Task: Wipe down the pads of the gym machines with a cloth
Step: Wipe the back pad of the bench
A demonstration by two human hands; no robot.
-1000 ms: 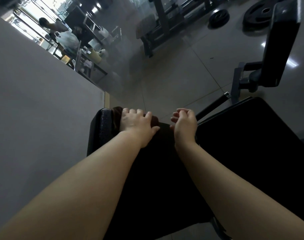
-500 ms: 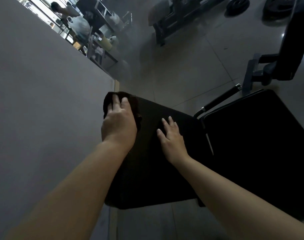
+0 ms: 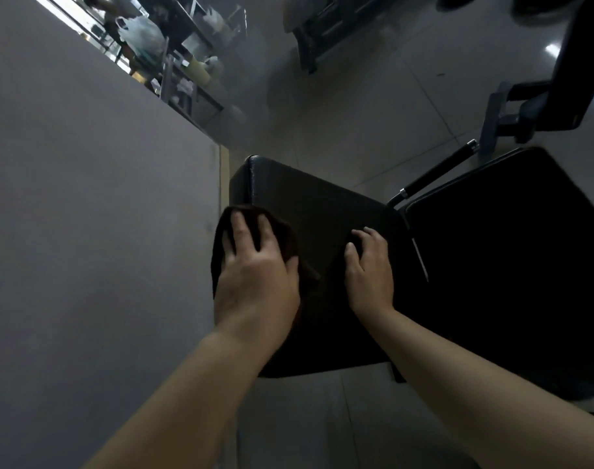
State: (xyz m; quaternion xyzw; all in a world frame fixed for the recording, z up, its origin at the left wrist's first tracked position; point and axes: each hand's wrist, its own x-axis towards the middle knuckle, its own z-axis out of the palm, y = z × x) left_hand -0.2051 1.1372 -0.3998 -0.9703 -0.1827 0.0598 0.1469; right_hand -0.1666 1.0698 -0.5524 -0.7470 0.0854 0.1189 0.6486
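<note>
While the dark cloth (image 3: pixel 255 245) lies bunched on the left edge of the black pad (image 3: pixel 322 214), part of it spills over that edge toward the grey wall (image 3: pixel 96 231). The left hand (image 3: pixel 255 282) presses down on the cloth, fingers (image 3: pixel 241 231) straight and slightly apart, thumb against the cloth's right side. The right hand (image 3: pixel 370 272) rests flat on the pad just right of the cloth, its fingers loosely bent and a little apart, holding nothing.

The pad is a thick rectangular cushion with rounded corners and a faintly grained, slightly shiny covering. Bare pad surface runs beyond the cloth to the far corner, and more lies between the two hands. Its left edge sits close to the wall, leaving only a thin gap there. At the pad's right edge stands a second, larger black pad (image 3: pixel 508 265), separated from it by a narrow seam. A black handle bar (image 3: pixel 437 170) with a metal tip slants away from the pad's far right corner.

Beyond the pad spreads a glossy grey tiled floor (image 3: pixel 356 106), open and wide. Another padded machine part (image 3: pixel 579 62) on a grey metal bracket stands far right of the pad, and a cluttered metal rack (image 3: pixel 187 62) is far beyond it, dim and blurred.
</note>
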